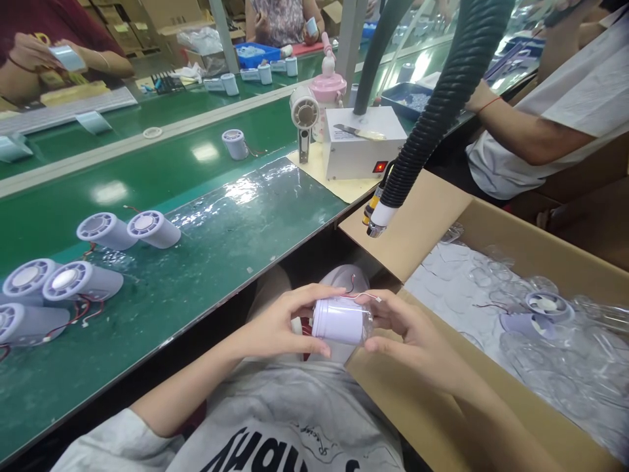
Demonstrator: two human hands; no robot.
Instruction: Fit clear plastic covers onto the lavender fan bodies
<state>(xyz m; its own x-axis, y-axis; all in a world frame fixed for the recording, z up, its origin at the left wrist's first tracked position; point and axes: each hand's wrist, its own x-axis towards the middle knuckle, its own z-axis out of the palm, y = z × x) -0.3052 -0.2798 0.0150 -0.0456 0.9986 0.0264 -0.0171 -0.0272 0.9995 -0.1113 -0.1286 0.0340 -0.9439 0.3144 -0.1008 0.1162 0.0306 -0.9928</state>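
Above my lap I hold a lavender cylindrical fan housing [341,320] on its side between both hands. My left hand [289,321] grips its left end, thumb in front and fingers behind. My right hand [405,328] closes around the right end, where a clear plastic cover [366,322] shows. A thin red and white wire with a small connector [377,299] runs along the top of the housing. On the bench to the left lie several similar fan housings [84,280] with red and black wires.
At right stands a cardboard box [393,387] holding clear plastic covers [565,360] and one fan housing. A black flexible hose [427,124] hangs over its edge. Behind it are a white box with a red switch [363,144] and a small handheld fan [304,118]. Co-workers sit across and at right.
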